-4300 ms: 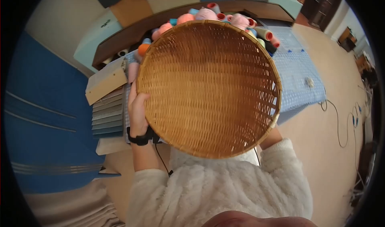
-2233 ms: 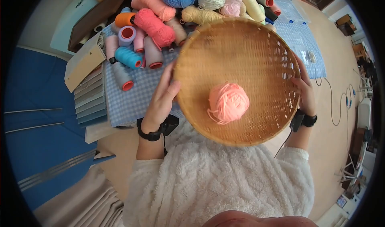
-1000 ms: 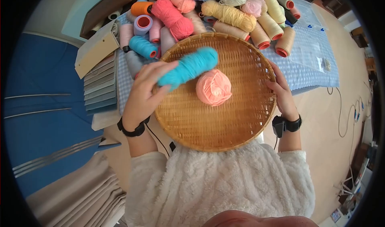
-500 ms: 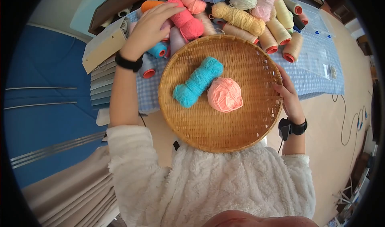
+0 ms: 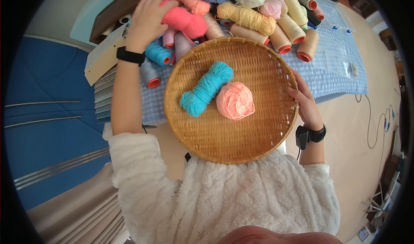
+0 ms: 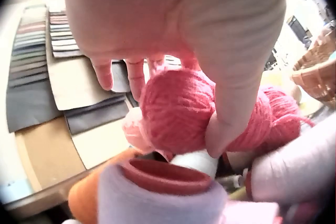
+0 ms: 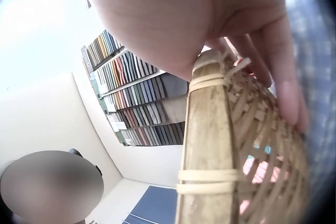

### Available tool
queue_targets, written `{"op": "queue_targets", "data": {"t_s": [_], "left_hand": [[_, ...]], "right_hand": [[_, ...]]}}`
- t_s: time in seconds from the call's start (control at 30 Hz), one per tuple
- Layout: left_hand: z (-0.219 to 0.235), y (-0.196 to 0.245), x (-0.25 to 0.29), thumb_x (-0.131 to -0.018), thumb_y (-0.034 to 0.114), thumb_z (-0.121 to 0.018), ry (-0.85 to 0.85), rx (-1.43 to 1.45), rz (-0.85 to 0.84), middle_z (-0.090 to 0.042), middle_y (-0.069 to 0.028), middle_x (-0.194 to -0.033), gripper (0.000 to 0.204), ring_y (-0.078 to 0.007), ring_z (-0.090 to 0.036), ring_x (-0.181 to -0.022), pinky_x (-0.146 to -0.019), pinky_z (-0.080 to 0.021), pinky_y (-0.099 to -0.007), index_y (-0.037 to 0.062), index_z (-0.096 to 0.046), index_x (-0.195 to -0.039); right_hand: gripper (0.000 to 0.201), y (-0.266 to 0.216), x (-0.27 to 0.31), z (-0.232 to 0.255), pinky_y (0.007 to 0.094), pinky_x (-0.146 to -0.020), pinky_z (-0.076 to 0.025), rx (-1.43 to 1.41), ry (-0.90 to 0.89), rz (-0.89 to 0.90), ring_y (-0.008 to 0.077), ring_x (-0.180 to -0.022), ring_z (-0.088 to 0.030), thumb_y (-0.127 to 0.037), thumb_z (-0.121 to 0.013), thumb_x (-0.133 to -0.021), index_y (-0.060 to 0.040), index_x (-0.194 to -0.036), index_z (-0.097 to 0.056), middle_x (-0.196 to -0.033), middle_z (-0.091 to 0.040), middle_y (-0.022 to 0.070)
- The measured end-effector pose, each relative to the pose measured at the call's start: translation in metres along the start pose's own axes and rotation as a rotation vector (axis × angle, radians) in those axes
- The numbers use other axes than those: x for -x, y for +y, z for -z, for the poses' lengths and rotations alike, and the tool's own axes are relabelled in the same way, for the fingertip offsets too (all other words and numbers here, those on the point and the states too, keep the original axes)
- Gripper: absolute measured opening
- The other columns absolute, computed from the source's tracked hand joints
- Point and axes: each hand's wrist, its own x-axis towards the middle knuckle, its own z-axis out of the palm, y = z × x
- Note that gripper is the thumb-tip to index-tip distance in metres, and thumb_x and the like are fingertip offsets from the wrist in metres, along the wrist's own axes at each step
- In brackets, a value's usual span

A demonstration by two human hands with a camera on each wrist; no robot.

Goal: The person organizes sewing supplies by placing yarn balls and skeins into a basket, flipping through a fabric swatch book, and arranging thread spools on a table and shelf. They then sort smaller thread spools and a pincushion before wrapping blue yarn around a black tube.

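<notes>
The blue-checked cloth (image 5: 336, 82) is spreading beneath a heap of yarn and cones beyond the round bamboo basket (image 5: 233, 142). The basket is sitting in front of the wearer, and the right hand (image 5: 308, 104) is gripping its rim, thumb inside and fingers outside, just as a second ago. Its golden weave is looking open toward the right, and pale strips are binding the rim. Above and left of it, the left hand (image 5: 146, 22) is now pinching the hot-pink skein (image 5: 187, 22) between thumb and fingers, no longer holding turquoise yarn as a second ago. This skein is lying at the heap's near edge, plump at both ends, with the lilac cone (image 6: 157, 203) standing close by. The turquoise skein (image 5: 207, 89) is now resting inside the basket, slanting and narrowing at its middle. The peach ball (image 5: 236, 101), roundish and loosely wound, is nestling against its right side.
</notes>
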Motion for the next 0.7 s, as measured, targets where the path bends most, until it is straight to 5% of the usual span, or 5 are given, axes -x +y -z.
{"op": "queue_targets", "data": {"t_s": [0.1,0.23,0.47,0.57,0.7], "left_hand": [[0.057,0.018,-0.01,-0.071,0.011,-0.072,0.005,0.128,0.195,-0.057,-0.017,-0.127,0.047,-0.028,-0.054,-0.125,-0.112,-0.036,-0.048,0.0087,-0.062,-0.117],[0.094,0.047,-0.022,-0.071,0.017,-0.076,-0.03,0.593,0.233,-0.059,-0.0132,-0.122,0.049,-0.0311,-0.059,-0.116,-0.102,-0.045,-0.0409,0.0063,-0.062,-0.117],[0.044,0.12,-0.027,-0.074,0.021,-0.082,-0.25,0.669,-0.168,-0.054,-0.0099,-0.136,0.059,-0.0294,-0.051,-0.128,-0.107,-0.044,-0.0395,0.0122,-0.062,-0.129],[0.028,0.115,-0.03,-0.077,0.024,-0.082,-0.129,0.718,-0.2,-0.056,-0.0112,-0.133,0.056,-0.0296,-0.054,-0.124,-0.103,-0.046,-0.0404,0.0118,-0.064,-0.128],[0.016,0.054,-0.044,-0.086,0.022,-0.071,-0.012,0.691,0.19,-0.067,-0.0104,-0.104,0.038,-0.0227,-0.065,-0.098,-0.086,-0.051,-0.0314,0.0068,-0.064,-0.12]], "right_hand": [[0.06,0.001,0.001,0.001,0.0325,-0.115,-0.031,-0.01,0.004,-0.017,0.0188,-0.139,-0.041,-0.008,-0.054,-0.097,-0.0008,-0.154,-0.035,-0.151,-0.046,0.0107],[0.059,-0.002,0.002,-0.001,0.0324,-0.115,-0.032,-0.011,0.022,-0.023,0.0187,-0.139,-0.042,-0.008,-0.054,-0.098,-0.0005,-0.153,-0.035,-0.151,-0.046,0.0106],[0.06,-0.006,0.001,-0.005,0.0324,-0.115,-0.032,0.021,0.013,-0.009,0.019,-0.139,-0.043,-0.008,-0.054,-0.097,0.0001,-0.153,-0.036,-0.151,-0.047,0.0109],[0.059,-0.003,0.0,-0.002,0.0325,-0.115,-0.032,0.009,0.019,-0.016,0.019,-0.138,-0.043,-0.008,-0.054,-0.097,0.0005,-0.153,-0.036,-0.151,-0.047,0.011],[0.059,0.0,-0.001,0.001,0.0325,-0.115,-0.032,0.003,0.007,-0.009,0.0191,-0.138,-0.043,-0.008,-0.054,-0.097,0.0006,-0.153,-0.036,-0.151,-0.047,0.0111]]}}
